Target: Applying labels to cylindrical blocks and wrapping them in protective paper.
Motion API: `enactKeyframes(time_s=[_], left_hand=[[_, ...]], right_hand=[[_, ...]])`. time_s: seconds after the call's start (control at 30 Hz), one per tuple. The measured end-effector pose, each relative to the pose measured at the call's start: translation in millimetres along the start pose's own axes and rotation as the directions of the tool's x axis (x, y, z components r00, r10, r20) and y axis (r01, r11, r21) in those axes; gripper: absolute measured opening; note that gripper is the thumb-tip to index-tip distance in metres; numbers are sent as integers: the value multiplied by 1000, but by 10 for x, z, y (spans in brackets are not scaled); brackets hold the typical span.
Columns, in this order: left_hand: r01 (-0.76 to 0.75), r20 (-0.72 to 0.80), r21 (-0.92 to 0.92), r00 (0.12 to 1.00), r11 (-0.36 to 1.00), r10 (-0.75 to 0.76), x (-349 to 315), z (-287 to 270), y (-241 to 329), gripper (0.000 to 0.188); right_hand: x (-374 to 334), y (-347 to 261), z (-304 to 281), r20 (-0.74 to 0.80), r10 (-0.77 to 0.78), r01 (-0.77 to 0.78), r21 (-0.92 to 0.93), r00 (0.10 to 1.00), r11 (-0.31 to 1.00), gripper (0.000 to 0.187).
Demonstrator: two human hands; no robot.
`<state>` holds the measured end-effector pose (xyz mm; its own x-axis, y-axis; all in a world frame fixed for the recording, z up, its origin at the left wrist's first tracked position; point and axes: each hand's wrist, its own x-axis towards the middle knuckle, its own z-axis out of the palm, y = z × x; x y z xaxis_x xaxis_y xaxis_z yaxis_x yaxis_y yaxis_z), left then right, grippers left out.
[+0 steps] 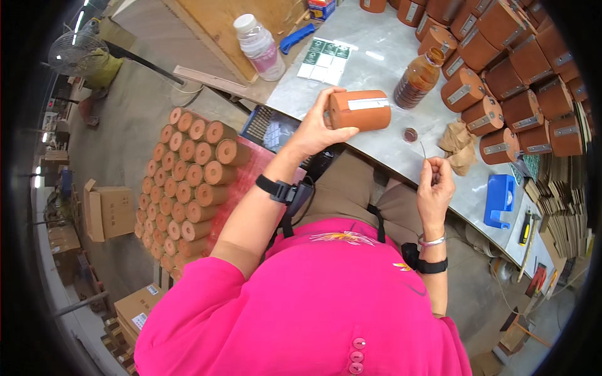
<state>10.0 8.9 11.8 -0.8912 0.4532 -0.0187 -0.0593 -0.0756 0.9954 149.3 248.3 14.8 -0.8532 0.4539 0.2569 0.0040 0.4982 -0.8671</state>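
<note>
My left hand (311, 130) is wrapped round the left end of an orange-brown cylinder (357, 118) with a pale metal strip along its side, holding it over the table's near edge. Thumb and fingers of my right hand (435, 188) pinch a thin stick (423, 149), its tip pointing away from me; whether it has bristles is too small to tell. Just beyond that tip sits a small round cap (410, 135) with dark contents. A clear bottle of dark brown liquid (416, 81) stands uncapped behind it. Crumpled brown cloth or paper (459, 147) lies right of the stick.
Similar cylinders with metal strips (495, 69) are stacked at the far right. To my left, rows of plain cylinders (188, 169) lie on a red surface. A blue tape dispenser (498, 200), label sheet (323, 61), white-capped jar (260, 50) and blue-handled tool (296, 39) are on the table.
</note>
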Motion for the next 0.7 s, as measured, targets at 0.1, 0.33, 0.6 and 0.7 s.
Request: enactKeyframes(time_s=[0.1,0.33,0.6,0.7], left_hand=[[-30,-61,-21,998,999,28,-80,46,-23,81],[-213,-312,-187,939,959,147,-117,207,-115,80],[-349,-442,-140,859,927,256,-109,125,173,78],[-304,-411,-157,885,940,217,-45,94,128,78]], right_hand=[[-80,95,-10,-25,19,-19,24,1000,1000,5],[-112,389,-95,-35,76,-70,142,997,987,9],[-37,317,8,-44,33,-27,122,999,992,13],[4,449,25,-98,-45,57,122,994,991,19]])
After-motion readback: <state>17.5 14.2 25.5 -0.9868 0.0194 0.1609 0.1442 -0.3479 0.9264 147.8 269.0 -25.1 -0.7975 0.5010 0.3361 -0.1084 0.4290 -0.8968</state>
